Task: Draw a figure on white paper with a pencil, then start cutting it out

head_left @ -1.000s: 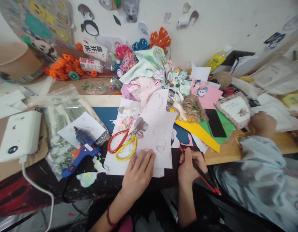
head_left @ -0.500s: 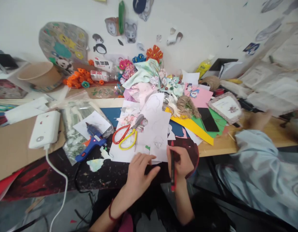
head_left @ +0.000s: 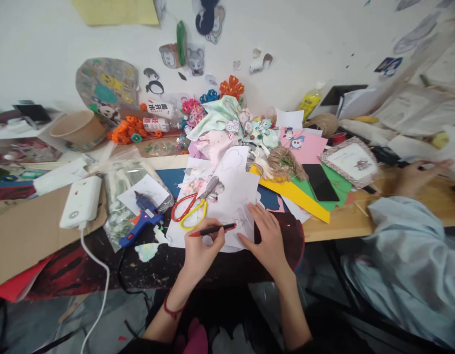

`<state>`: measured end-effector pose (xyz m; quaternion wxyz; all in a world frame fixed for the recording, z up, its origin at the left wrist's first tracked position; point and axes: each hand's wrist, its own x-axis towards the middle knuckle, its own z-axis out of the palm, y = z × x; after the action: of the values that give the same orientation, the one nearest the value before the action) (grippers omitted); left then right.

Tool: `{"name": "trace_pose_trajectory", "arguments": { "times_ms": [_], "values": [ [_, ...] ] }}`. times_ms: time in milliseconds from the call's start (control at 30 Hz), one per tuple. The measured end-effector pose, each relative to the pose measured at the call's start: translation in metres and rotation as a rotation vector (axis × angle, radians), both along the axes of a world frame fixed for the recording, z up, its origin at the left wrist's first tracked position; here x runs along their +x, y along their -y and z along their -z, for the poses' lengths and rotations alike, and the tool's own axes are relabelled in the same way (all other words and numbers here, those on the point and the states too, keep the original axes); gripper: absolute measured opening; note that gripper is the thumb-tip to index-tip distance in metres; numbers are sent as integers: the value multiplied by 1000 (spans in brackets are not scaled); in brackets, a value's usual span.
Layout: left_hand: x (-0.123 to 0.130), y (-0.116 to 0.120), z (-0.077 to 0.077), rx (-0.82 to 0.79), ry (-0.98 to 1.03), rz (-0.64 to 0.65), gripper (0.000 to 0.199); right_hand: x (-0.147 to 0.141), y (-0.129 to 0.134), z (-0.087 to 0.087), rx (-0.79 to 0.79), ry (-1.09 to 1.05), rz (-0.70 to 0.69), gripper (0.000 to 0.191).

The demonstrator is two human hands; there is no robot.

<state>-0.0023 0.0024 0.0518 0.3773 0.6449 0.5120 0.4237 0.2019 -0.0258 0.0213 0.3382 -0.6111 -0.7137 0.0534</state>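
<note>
My left hand (head_left: 203, 250) is closed around a black-and-red pen (head_left: 213, 229), which lies nearly level with one end pointing right over the paper. Flat on the right side of the white paper (head_left: 231, 196) rests my right hand (head_left: 266, 238), fingers spread and holding nothing. Faint pencil sketches show on the sheet between the two hands. Scissors (head_left: 194, 209) with one red and one yellow handle lie on the paper just beyond my left hand. Left of them is a blue glue gun (head_left: 141, 226) on a small white sheet.
A white power bank (head_left: 81, 201) with a cable stands at left beside cardboard (head_left: 24, 231). Fabric scraps (head_left: 216, 142), twine (head_left: 286, 162), a yellow strip (head_left: 294, 194) and a black phone (head_left: 322, 182) crowd the back and right. Another person's hand (head_left: 419, 177) is at far right.
The pen has passed from my right hand to my left. My right hand now lies spread on the paper, and my left has closed. The view has shifted slightly.
</note>
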Motion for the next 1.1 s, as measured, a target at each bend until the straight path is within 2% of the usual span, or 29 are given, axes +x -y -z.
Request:
{"name": "trace_pose_trajectory", "arguments": {
  "times_ms": [200, 500, 1100],
  "values": [
    [7, -7, 11, 101, -53, -56, 13, -2, -6, 7, -79, 137, -47, 76],
    [5, -11, 5, 129, -107, -6, 12, -1, -7, 8, -111, 149, -22, 87],
    [6, -11, 5, 208, -155, 17, 8, -1, -8, 8, -116, 146, -18, 89]
  ]
}}
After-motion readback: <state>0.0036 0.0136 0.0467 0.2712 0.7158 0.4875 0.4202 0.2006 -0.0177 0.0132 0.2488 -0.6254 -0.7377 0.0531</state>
